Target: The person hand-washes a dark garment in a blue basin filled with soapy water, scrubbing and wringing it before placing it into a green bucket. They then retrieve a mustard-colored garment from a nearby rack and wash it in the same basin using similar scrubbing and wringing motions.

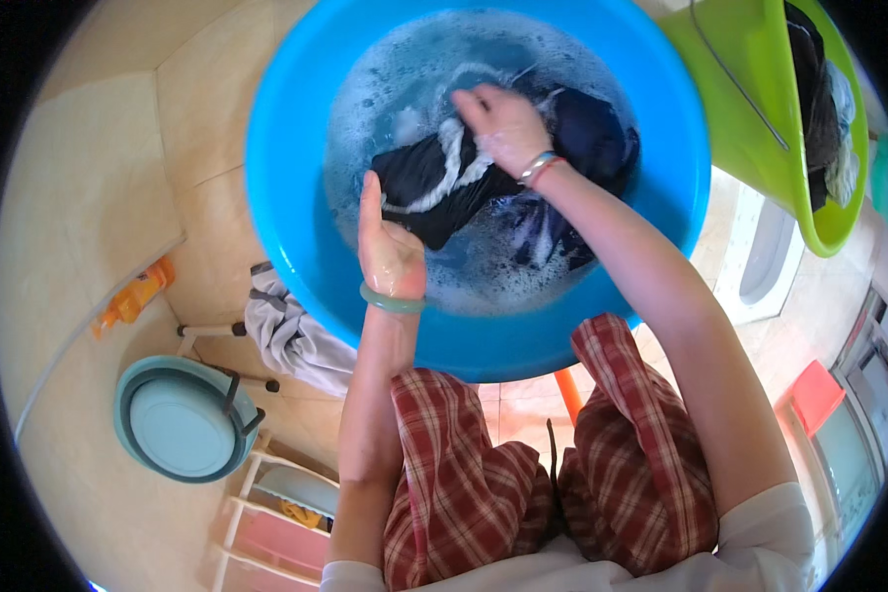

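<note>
A large blue basin (281, 212) holds soapy water and a wet dark garment (414, 173) with a white trim or strip of suds along it. My left hand (390, 255), with a green bangle at the wrist, grips the garment's near left edge; its thumb points up and its other fingers are hidden by the cloth. Over the middle of the garment is my right hand (506, 126), wearing a silver and red bracelet. Its fingers are bent and slightly blurred, so whether they pinch the cloth is unclear. More dark cloth (592, 133) bulges from the water on the right.
A tilted green bucket (735, 89) with clothes inside stands at the right, near a white floor fixture (763, 257). To the left are grey cloth (291, 335), stacked pale-blue basins (183, 424) and an orange bottle (133, 296). A red plastic item (816, 397) is at the lower right.
</note>
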`<action>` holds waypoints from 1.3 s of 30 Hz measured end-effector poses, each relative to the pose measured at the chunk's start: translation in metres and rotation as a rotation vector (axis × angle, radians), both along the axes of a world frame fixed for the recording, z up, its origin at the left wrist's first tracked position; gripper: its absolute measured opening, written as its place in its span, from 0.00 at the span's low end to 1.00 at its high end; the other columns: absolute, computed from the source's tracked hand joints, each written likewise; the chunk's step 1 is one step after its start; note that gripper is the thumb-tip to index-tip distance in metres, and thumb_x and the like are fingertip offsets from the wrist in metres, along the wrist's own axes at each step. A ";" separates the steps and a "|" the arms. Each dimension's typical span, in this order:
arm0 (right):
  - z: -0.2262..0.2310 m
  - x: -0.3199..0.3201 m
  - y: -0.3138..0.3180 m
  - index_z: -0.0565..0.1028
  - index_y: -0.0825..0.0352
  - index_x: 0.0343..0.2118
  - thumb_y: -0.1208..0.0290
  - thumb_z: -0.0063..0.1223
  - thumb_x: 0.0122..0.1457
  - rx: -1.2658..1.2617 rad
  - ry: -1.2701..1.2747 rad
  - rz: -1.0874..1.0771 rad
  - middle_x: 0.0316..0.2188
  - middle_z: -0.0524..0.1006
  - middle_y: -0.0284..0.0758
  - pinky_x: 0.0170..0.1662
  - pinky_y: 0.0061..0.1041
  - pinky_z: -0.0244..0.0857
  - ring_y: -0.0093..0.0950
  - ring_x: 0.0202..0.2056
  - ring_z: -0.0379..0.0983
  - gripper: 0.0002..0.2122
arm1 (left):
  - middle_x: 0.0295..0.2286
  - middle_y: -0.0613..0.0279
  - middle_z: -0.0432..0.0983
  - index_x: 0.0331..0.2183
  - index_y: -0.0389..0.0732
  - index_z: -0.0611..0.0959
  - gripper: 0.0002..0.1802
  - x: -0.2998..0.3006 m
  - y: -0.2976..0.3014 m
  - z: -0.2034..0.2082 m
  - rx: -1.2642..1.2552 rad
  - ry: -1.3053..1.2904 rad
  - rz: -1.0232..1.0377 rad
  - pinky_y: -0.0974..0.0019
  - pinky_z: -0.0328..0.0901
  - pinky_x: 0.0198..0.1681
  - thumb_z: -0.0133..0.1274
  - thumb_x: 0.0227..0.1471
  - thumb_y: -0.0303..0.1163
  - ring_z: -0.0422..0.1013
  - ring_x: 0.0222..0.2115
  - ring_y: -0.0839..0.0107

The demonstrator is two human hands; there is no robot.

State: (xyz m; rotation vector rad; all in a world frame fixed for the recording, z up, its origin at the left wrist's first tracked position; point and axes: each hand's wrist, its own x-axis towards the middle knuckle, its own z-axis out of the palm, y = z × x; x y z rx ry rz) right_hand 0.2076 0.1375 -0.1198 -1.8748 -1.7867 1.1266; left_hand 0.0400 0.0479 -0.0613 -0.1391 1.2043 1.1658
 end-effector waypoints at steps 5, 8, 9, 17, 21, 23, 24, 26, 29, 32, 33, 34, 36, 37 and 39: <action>-0.016 0.017 -0.040 0.69 0.59 0.52 0.51 0.49 0.62 0.292 -0.211 0.459 0.48 0.70 0.44 0.44 0.38 0.72 0.44 0.46 0.73 0.21 | 0.55 0.73 0.64 0.61 0.71 0.62 0.27 -0.029 -0.017 -0.035 -0.096 0.102 -0.103 0.51 0.58 0.51 0.47 0.63 0.48 0.64 0.42 0.67; -0.021 0.018 -0.048 0.70 0.58 0.51 0.58 0.54 0.59 0.132 -0.351 0.617 0.44 0.72 0.44 0.42 0.39 0.73 0.43 0.42 0.76 0.18 | 0.54 0.69 0.67 0.61 0.62 0.66 0.27 -0.019 -0.015 -0.036 -0.171 0.156 -0.097 0.52 0.61 0.49 0.46 0.62 0.51 0.68 0.43 0.64; -0.025 0.018 -0.047 0.71 0.59 0.50 0.59 0.54 0.59 0.051 -0.375 0.512 0.43 0.74 0.45 0.41 0.40 0.73 0.43 0.42 0.76 0.18 | 0.53 0.68 0.68 0.60 0.60 0.66 0.27 -0.014 -0.011 -0.035 -0.139 0.090 -0.113 0.52 0.61 0.50 0.46 0.62 0.52 0.68 0.44 0.64; 0.094 -0.050 -0.087 0.75 0.58 0.36 0.62 0.56 0.57 0.259 0.255 0.468 0.33 0.71 0.32 0.29 0.25 0.72 0.26 0.33 0.75 0.08 | 0.49 0.53 0.73 0.54 0.42 0.72 0.26 -0.020 0.003 -0.029 0.170 -0.666 -0.178 0.56 0.66 0.53 0.42 0.64 0.49 0.72 0.47 0.60; 0.135 -0.066 -0.108 0.75 0.56 0.33 0.61 0.62 0.47 0.529 0.348 0.714 0.35 0.70 0.28 0.32 0.23 0.64 0.25 0.35 0.70 0.11 | 0.53 0.49 0.70 0.62 0.45 0.62 0.30 -0.016 0.016 0.003 0.195 -0.269 -0.128 0.52 0.65 0.57 0.46 0.62 0.42 0.71 0.50 0.56; 0.137 -0.077 -0.105 0.75 0.55 0.29 0.60 0.63 0.41 0.604 0.359 0.681 0.36 0.70 0.27 0.34 0.26 0.59 0.25 0.36 0.66 0.12 | 0.52 0.53 0.70 0.60 0.48 0.65 0.26 -0.034 0.016 -0.008 0.180 -0.290 -0.097 0.58 0.66 0.55 0.44 0.62 0.31 0.70 0.50 0.62; 0.131 -0.075 -0.102 0.75 0.55 0.28 0.59 0.63 0.40 0.624 0.333 0.633 0.36 0.69 0.27 0.34 0.26 0.59 0.26 0.36 0.66 0.12 | 0.52 0.53 0.70 0.60 0.48 0.65 0.25 -0.026 0.013 -0.009 0.141 -0.266 -0.077 0.58 0.66 0.55 0.44 0.62 0.32 0.70 0.50 0.62; 0.123 -0.072 -0.097 0.73 0.55 0.25 0.59 0.63 0.38 0.688 0.300 0.527 0.34 0.69 0.26 0.32 0.25 0.58 0.25 0.34 0.66 0.12 | 0.52 0.53 0.70 0.59 0.47 0.66 0.24 -0.009 0.010 -0.013 0.053 -0.213 -0.034 0.58 0.66 0.55 0.44 0.62 0.33 0.70 0.51 0.62; 0.126 -0.080 -0.079 0.73 0.55 0.25 0.61 0.63 0.39 0.783 0.330 0.453 0.32 0.69 0.26 0.28 0.23 0.57 0.25 0.31 0.66 0.11 | 0.52 0.54 0.70 0.58 0.47 0.67 0.24 -0.007 0.001 -0.007 -0.014 -0.096 0.009 0.58 0.65 0.56 0.44 0.62 0.35 0.69 0.51 0.62; 0.118 -0.082 -0.070 0.72 0.57 0.21 0.63 0.64 0.39 0.813 0.423 0.402 0.27 0.68 0.27 0.23 0.23 0.59 0.25 0.26 0.67 0.11 | 0.52 0.55 0.70 0.58 0.46 0.68 0.23 -0.004 -0.006 -0.015 -0.029 -0.068 0.021 0.58 0.65 0.56 0.44 0.62 0.37 0.69 0.51 0.62; 0.118 -0.084 -0.067 0.71 0.58 0.21 0.64 0.64 0.39 0.812 0.451 0.405 0.27 0.68 0.28 0.22 0.23 0.61 0.25 0.25 0.67 0.11 | 0.52 0.55 0.70 0.57 0.46 0.68 0.23 -0.006 -0.007 -0.013 -0.023 -0.066 0.024 0.58 0.65 0.56 0.44 0.62 0.38 0.69 0.52 0.62; 0.119 -0.086 -0.064 0.70 0.59 0.19 0.66 0.64 0.39 0.800 0.468 0.373 0.25 0.69 0.30 0.22 0.26 0.65 0.26 0.24 0.70 0.11 | 0.52 0.55 0.70 0.57 0.46 0.68 0.23 -0.006 -0.008 -0.013 -0.016 -0.060 0.019 0.58 0.64 0.56 0.44 0.62 0.38 0.69 0.52 0.62; 0.116 -0.085 -0.061 0.70 0.60 0.19 0.68 0.63 0.39 0.786 0.472 0.347 0.24 0.69 0.30 0.23 0.26 0.67 0.27 0.24 0.71 0.10 | 0.52 0.55 0.70 0.56 0.46 0.69 0.23 -0.004 -0.010 -0.018 0.006 -0.074 0.014 0.58 0.64 0.56 0.44 0.62 0.40 0.68 0.52 0.62; 0.114 -0.085 -0.059 0.70 0.60 0.19 0.68 0.63 0.40 0.778 0.473 0.335 0.24 0.69 0.30 0.24 0.26 0.68 0.27 0.24 0.72 0.10 | 0.52 0.55 0.70 0.56 0.45 0.69 0.22 -0.004 -0.011 -0.023 0.022 -0.091 0.013 0.58 0.64 0.56 0.44 0.62 0.40 0.68 0.52 0.62; 0.111 -0.082 -0.054 0.73 0.60 0.20 0.70 0.62 0.40 0.708 0.458 0.335 0.23 0.72 0.30 0.24 0.25 0.69 0.27 0.22 0.73 0.07 | 0.52 0.56 0.70 0.55 0.45 0.70 0.22 -0.008 -0.010 -0.033 0.087 -0.178 0.009 0.58 0.64 0.56 0.44 0.62 0.42 0.68 0.52 0.62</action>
